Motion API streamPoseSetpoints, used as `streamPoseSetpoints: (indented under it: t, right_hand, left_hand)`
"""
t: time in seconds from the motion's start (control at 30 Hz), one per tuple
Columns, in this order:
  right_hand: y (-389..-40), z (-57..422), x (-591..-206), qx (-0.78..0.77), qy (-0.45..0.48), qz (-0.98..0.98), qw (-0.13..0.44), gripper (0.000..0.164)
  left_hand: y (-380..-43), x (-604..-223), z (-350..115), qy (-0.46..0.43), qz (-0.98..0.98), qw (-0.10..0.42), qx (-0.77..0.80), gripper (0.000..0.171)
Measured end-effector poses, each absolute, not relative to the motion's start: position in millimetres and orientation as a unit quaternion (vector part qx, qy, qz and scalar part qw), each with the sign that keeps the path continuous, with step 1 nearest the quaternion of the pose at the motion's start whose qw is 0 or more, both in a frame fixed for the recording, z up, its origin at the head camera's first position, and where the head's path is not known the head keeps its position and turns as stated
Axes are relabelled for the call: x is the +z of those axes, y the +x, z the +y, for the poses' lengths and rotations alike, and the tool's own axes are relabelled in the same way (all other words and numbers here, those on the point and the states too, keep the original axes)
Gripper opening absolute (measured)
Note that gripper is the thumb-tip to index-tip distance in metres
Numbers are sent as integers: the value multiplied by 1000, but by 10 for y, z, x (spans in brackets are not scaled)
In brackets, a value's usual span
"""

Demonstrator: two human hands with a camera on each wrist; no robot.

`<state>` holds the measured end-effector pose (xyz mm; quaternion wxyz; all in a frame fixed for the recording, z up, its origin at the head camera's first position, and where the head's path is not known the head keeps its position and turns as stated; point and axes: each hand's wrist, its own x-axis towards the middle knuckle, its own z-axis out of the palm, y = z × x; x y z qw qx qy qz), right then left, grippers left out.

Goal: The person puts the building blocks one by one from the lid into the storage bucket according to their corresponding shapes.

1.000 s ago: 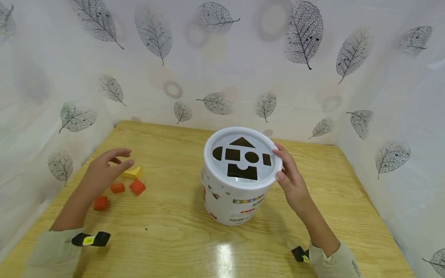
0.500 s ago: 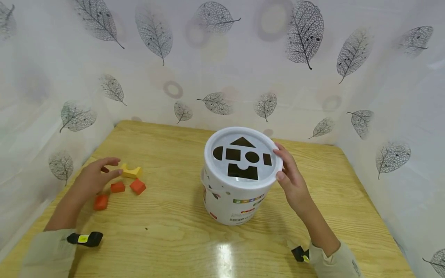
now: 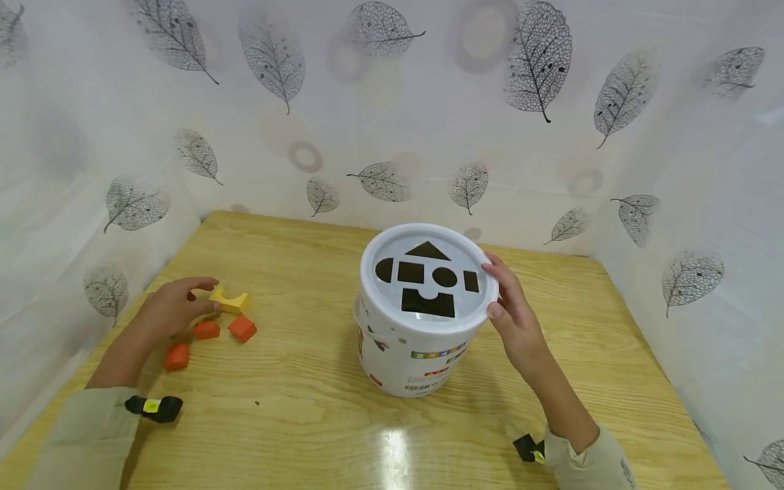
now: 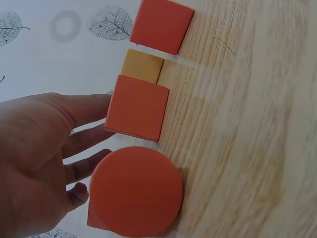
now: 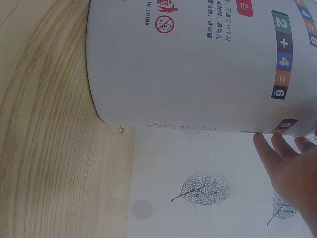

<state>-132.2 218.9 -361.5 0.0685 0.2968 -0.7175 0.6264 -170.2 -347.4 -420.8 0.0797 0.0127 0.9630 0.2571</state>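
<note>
On the left of the table, my left hand pinches the left end of a yellow arch-shaped block between thumb and fingers. In the left wrist view, red blocks partly hide those fingers and most of the yellow block. Near the hand lie a small red block, another red block and a red cylinder block. A white shape-sorter bucket stands upright at centre, its lid cut with several shaped holes. My right hand rests spread fingers and thumb against the lid's right edge.
The wooden table carries the blocks on its left side. A pale leaf-print sheet rises at the back and both sides. A tiny dark speck lies left of the bucket.
My left hand first drew back and down to the left, then came slightly right onto the end of the yellow block. The right hand and bucket have stayed put.
</note>
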Motion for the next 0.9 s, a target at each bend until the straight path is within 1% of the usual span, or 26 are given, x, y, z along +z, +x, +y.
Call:
streamPoseSetpoints:
  t: [0.17,0.5,0.9]
  right_hand:
    - [-1322,2191,-3613,625,293,-720,67,54]
    - [-1302,2170,-3583,626,286,-723,65,57]
    - [-1335,2191,-3613,623,298,-720,67,53]
  left_hand:
    - [-1738,-4204,-3486,32,968,81,234,64]
    - [-1757,-4235,-3468,62,966,71,240,60]
    - [-1762,-4193,-3420,32,959,83,269,63]
